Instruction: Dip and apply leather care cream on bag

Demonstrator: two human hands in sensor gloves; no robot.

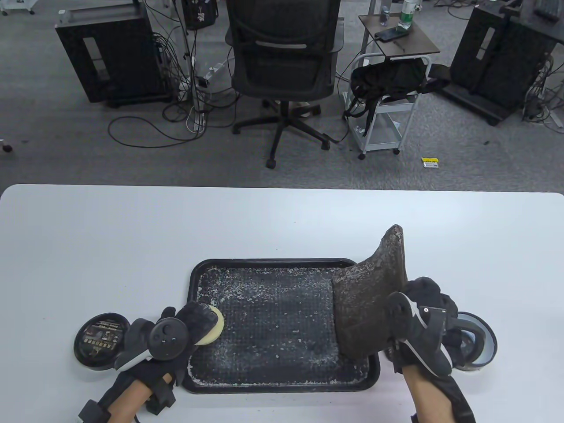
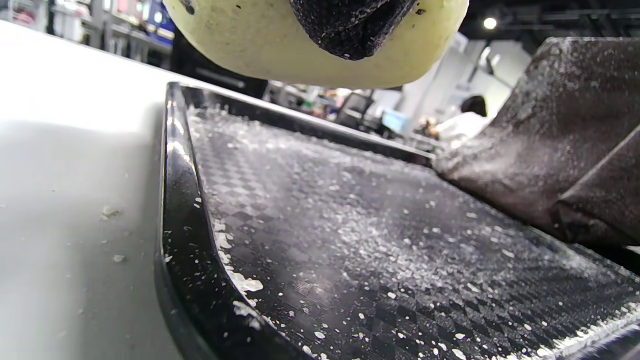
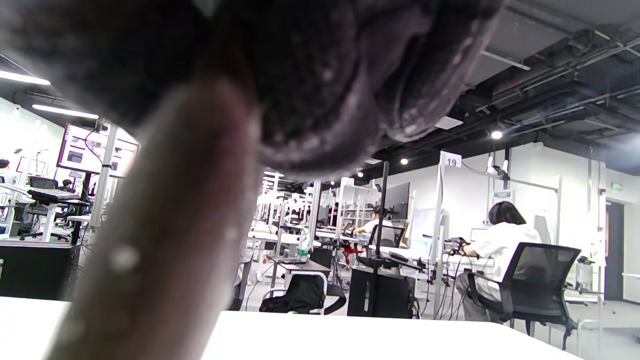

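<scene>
A black tray (image 1: 282, 387) flecked with white crumbs sits on the white table (image 1: 282, 220), and everything else is placed around it. The left hand (image 1: 176, 335) hovers over the tray's near-left corner, its fingers (image 1: 200, 315) curled round a pale yellow round sponge (image 1: 213, 328); in the left wrist view the sponge (image 2: 280, 45) hangs above the tray's textured floor (image 2: 350, 240), not touching it, with a dark fingertip (image 2: 350, 30) pressed into its side. Just left of the tray, on the table, lies a round black tin lid or tin with a printed label (image 1: 100, 338). At the tray's right end the brown leather bag (image 1: 370, 304) stands tilted upward, its lower edge resting in the tray and its top rising past the tray's far-right corner. The right hand (image 1: 423, 326) grips the bag's right side, fingers wrapped onto it. Just right of the tray, behind that hand, sits a round open container (image 1: 478, 346), partly hidden. The right wrist view shows only blurred dark leather close up.
</scene>
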